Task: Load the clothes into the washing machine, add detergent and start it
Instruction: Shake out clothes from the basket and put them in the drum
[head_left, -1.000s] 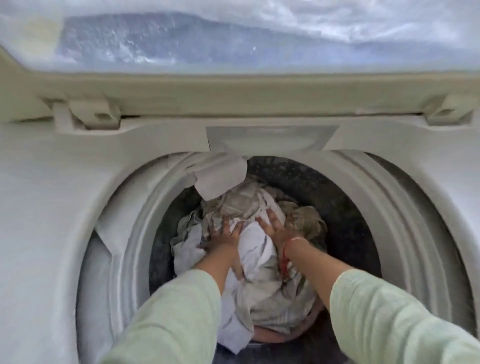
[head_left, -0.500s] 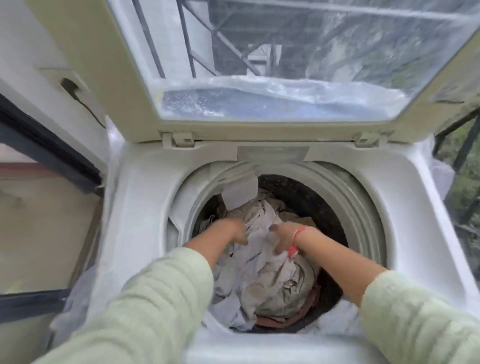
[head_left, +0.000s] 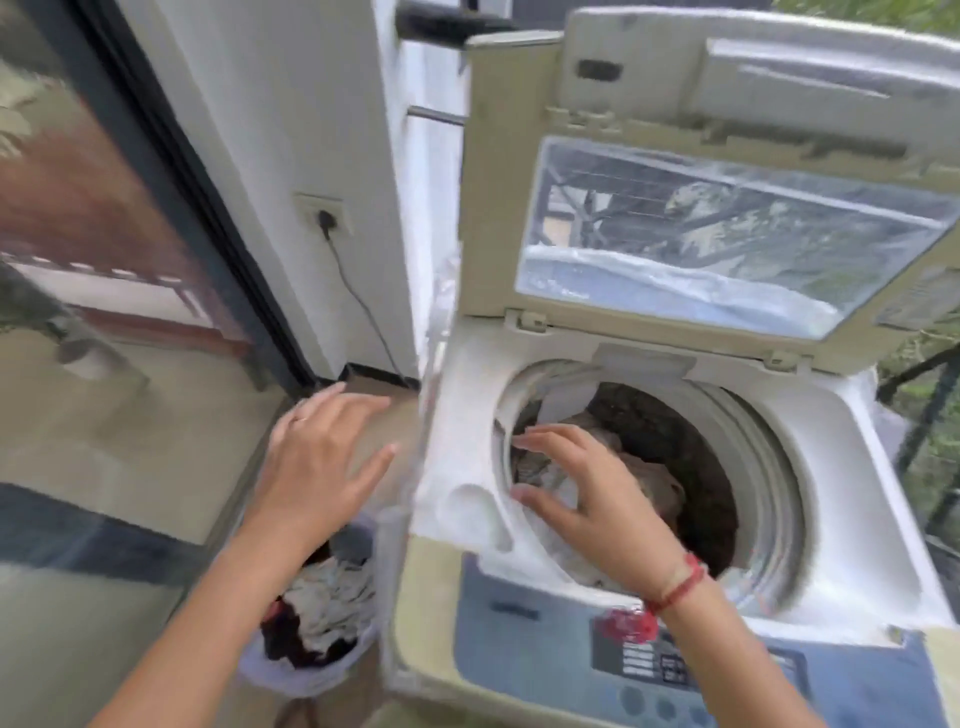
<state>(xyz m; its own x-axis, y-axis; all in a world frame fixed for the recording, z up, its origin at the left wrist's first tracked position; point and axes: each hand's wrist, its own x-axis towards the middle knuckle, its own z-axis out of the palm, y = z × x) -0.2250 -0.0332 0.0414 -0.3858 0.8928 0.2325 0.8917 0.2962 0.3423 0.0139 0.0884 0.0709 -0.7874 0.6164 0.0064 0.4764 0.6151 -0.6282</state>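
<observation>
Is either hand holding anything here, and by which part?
Nothing is held. The left hand hovers open above the laundry basket; the right hand is open over the clothes in the drum.

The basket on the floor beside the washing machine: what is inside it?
Crumpled clothes lie in the basket, pale pieces on top and dark ones at the near side. What lies under them is covered, and the left arm hides part of the rim.
</observation>
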